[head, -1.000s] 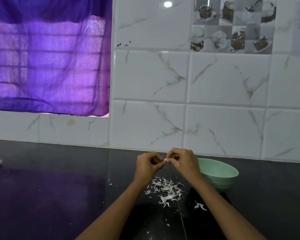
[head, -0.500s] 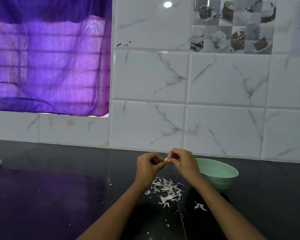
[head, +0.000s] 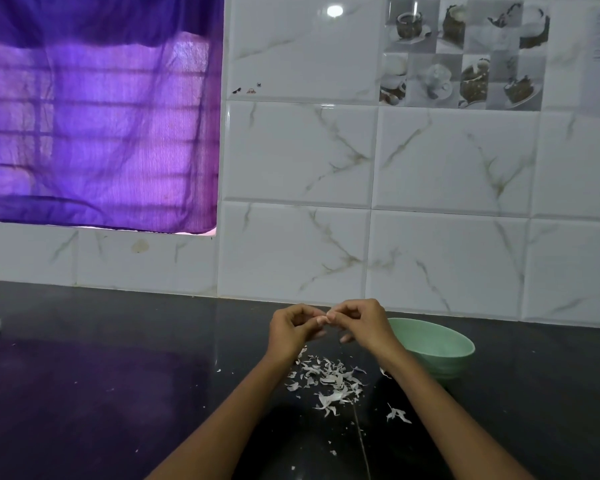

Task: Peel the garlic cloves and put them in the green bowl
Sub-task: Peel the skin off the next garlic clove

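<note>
We see both hands raised together above a glossy black stone countertop [head: 118, 393], fingertips meeting. The left hand [head: 290, 329] and the right hand [head: 362, 323] each curl their fingers inward and pinch a small pale garlic clove [head: 323, 319] between them; only a sliver of it shows between the fingertips, so we cannot tell how much skin is left on it. The clove is held in the air, well above the counter and just left of a round pale green bowl [head: 440, 344]. That bowl stands on the counter just behind the right wrist, which hides part of its rim; we cannot make out what lies inside it. Below the hands, a scattered heap of white papery garlic skins [head: 328, 377] lies on the counter between the two forearms, with a stray flake [head: 397, 414] nearer the right forearm. Behind runs a wall of white marble-veined tiles [head: 447, 161], and a purple sheer curtain [head: 94, 116] covers the window at left.
</note>
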